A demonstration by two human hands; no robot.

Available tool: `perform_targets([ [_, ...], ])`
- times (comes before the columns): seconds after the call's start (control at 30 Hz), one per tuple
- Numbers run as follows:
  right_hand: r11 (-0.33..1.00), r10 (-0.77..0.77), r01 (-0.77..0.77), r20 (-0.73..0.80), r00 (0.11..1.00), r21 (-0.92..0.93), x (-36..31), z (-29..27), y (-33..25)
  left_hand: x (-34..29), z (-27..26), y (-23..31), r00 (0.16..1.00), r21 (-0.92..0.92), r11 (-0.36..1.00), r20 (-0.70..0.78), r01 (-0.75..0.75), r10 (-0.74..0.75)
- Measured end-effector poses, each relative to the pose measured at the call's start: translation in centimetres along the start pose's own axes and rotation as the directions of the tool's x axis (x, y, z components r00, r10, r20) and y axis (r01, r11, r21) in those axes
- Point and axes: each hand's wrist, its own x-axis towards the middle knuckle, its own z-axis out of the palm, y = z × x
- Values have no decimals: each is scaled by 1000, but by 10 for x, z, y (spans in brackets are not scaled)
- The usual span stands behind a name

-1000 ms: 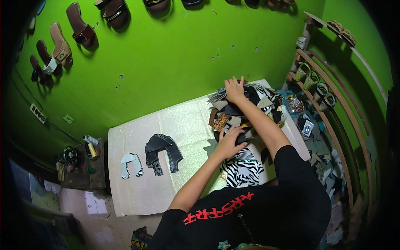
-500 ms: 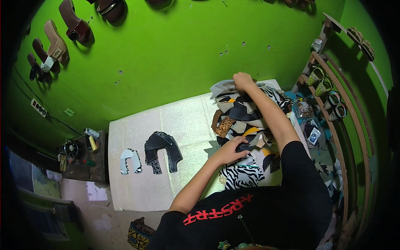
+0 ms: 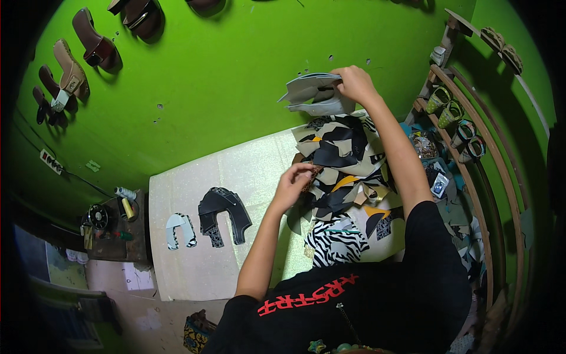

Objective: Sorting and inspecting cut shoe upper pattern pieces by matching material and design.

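Note:
Raised above the far end of the scrap pile, my right hand (image 3: 355,84) grips a stack of pale grey, curved, U-shaped cut pieces (image 3: 303,93) by its right end. My left hand (image 3: 291,184) is lower, at the pile's left edge, with its fingers loosely bent and apart. Close to its fingertips, a brown patterned scrap is partly hidden. The pile of material scraps (image 3: 339,152) mixes black, beige, grey and orange pieces. Zebra-print material (image 3: 333,243) lies at its near end. On the table's left part are a black U-shaped shoe upper (image 3: 223,206) and a smaller white-and-zebra one (image 3: 177,224).
The pale table (image 3: 183,277) stands against a green wall hung with sandals (image 3: 97,41). To the right, a wooden rack (image 3: 463,159) holds small shoes, with more scraps beside it. At left, a small dark stand (image 3: 115,242) carries thread spools.
My right hand has lifted the grey pieces off the pile, up and slightly away. My left hand has moved off the pile's middle to its left edge. The view has shifted slightly.

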Motion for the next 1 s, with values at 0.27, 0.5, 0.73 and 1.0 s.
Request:
perform_targets([
  [0.27, 879, -289, 426, -470, 834, 215, -50, -25, -41, -5, -20, 11, 999, -610, 792, -23, -39, 31],
  [0.5, 701, -521, 676, -485, 703, 227, -157, 19, -84, -26, -29, 0, 994, -999, 40, 38, 34, 107],
  [0.73, 825, -321, 400, -252, 913, 398, -215, 35, -99, -66, -23, 5, 991, -971, 232, 91, 66, 102],
  [1.0, 557, 56, -69, 45, 997, 828, -219, 24, -111, -84, -33, -32, 981, -881, 438, -130, -180, 142],
])
